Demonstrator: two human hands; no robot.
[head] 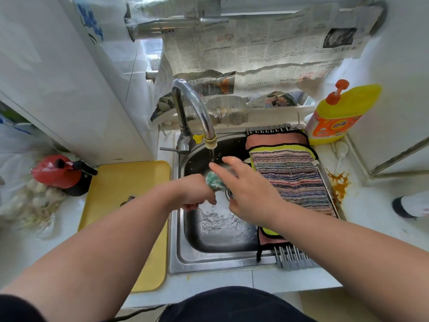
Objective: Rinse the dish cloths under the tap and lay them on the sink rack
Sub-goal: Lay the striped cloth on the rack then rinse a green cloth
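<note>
Over the steel sink (209, 256), my left hand (195, 191) grips a small green-and-white cloth (214, 181) just below the curved tap (197, 108), whose water is running. My right hand (243, 189) is beside it with straight fingers reaching over the cloth into the stream. A multicoloured striped cloth (290, 180) lies flat on the sink rack (292, 256) at the sink's right side. It sits on a yellow-edged cloth (269, 232) and a pink cloth (274, 138). Water pools in the basin.
A yellow tray (130, 182) lies left of the sink, with a red kettle (58, 173) at its far corner. A yellow detergent bottle (336, 115) stands at the back right. Newspaper (255, 47) covers the wall. An orange stain (340, 182) marks the right counter.
</note>
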